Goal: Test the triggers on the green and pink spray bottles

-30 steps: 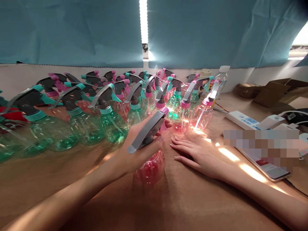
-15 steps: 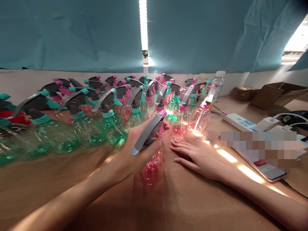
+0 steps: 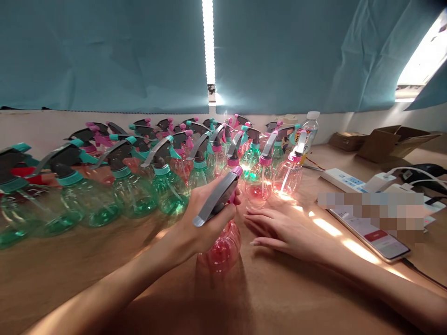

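Note:
My left hand (image 3: 206, 216) is closed round the neck of a pink spray bottle (image 3: 222, 249), which has a grey trigger head with a pink nozzle. The bottle is upright at the table's middle; its collar and most of the trigger are hidden by my fingers. To its right, my right hand (image 3: 275, 229) holds nothing, palm down with the fingers stretched out and a little apart, close over the table. Just beyond that hand stand another pink spray bottle (image 3: 259, 188) and a clear pink one (image 3: 289, 179). Nearest my left hand is a green spray bottle (image 3: 170, 191).
Several green and pink spray bottles crowd the table's back and left. A clear plastic bottle (image 3: 310, 130) with a white cap stands behind them. On the right are a phone (image 3: 370, 235), a power strip (image 3: 340, 179) with plugged-in cables, and an open cardboard box (image 3: 379, 144).
My right hand has lifted slightly from the table, its fingers curving a little. My left hand keeps hold of the pink spray bottle. The whole view has shifted slightly.

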{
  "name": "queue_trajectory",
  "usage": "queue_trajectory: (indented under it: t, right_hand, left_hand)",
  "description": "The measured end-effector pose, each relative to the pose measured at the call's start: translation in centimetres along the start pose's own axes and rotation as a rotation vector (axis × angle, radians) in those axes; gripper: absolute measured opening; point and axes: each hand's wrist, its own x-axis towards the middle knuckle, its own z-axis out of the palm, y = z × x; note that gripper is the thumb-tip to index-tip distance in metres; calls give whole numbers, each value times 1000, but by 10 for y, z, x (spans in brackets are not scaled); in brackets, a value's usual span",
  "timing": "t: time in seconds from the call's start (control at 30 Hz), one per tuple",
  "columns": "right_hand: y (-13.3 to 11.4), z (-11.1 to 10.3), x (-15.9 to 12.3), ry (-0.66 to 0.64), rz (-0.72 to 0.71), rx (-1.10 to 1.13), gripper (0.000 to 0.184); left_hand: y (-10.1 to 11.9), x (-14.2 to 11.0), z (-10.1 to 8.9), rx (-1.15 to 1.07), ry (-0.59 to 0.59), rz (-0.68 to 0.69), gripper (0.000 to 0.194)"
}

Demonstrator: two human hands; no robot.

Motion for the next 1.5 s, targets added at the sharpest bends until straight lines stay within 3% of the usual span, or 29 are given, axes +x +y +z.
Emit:
queue_trajectory:
  t: [0.33, 0.57, 0.7, 0.87, 1.07, 1.13, 1.3, 1.5]
  right_hand:
    - [-47, -10, 13, 108, 54, 140, 83]
    - [-85, -23, 24, 216, 66, 146, 66]
    - [-91, -13, 28, 274, 110, 154, 69]
    - [-87, 6, 30, 350, 83, 261, 49]
    - [-84, 11, 29, 404, 88, 260, 53]
    - [-79, 7, 26, 398, 103, 240, 55]
    - [-51, -8, 7, 348, 140, 293, 54]
    - [-1, -42, -43, 429, 306, 279, 61]
  left_hand:
    - [-18, -6, 9, -27, 91, -43, 1]
    - [-21, -6, 13, -25, 142, -24, 19]
    - [-15, -5, 16, 50, 197, -32, 9]
    - [-7, -5, 20, 162, 251, -60, 7]
    - [-5, -3, 20, 69, 201, -64, 13]
    - [-2, -1, 20, 25, 149, -86, 23]
    - [2, 6, 30, -148, -35, -108, 70]
    - [-21, 9, 55, -70, -139, -81, 66]
